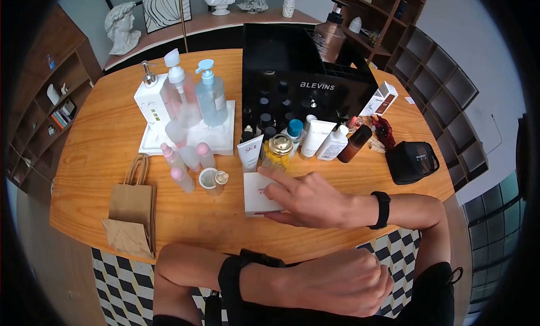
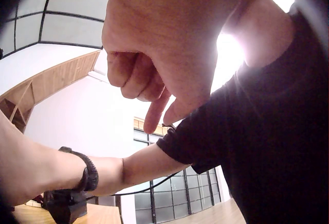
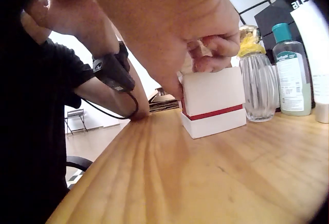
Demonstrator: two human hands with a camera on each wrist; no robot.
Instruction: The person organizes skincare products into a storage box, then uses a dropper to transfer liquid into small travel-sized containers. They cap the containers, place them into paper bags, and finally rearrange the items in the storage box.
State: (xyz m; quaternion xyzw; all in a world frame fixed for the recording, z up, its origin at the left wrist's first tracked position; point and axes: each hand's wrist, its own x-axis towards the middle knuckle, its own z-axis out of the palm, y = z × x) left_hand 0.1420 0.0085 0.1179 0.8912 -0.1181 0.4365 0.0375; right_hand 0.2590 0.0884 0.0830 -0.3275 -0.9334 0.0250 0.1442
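My right hand (image 1: pixel 318 201) grips a small white box (image 1: pixel 257 191) near the front middle of the wooden table. The right wrist view shows the box (image 3: pixel 213 95) upright on the tabletop, with a red band between its white upper and lower parts. Thumb and fingers hold its upper part from opposite sides. Just behind it stands a ribbed glass bottle (image 3: pixel 258 87) with a gold cap and a yellow ribbon, beside a white SK-II tube (image 1: pixel 250 152). My left hand (image 1: pixel 332 284) hangs in front of my body, fingers loosely curled and holding nothing; the left wrist view shows its index finger extended.
Behind the box stands a black BLEVINS organizer (image 1: pixel 312 93) with bottles and tubes before it. On the left are a white tray (image 1: pixel 225 140) with pump bottles, several small pink-capped bottles and a brown paper bag (image 1: pixel 129 205). A black pouch (image 1: pixel 413 163) lies right.
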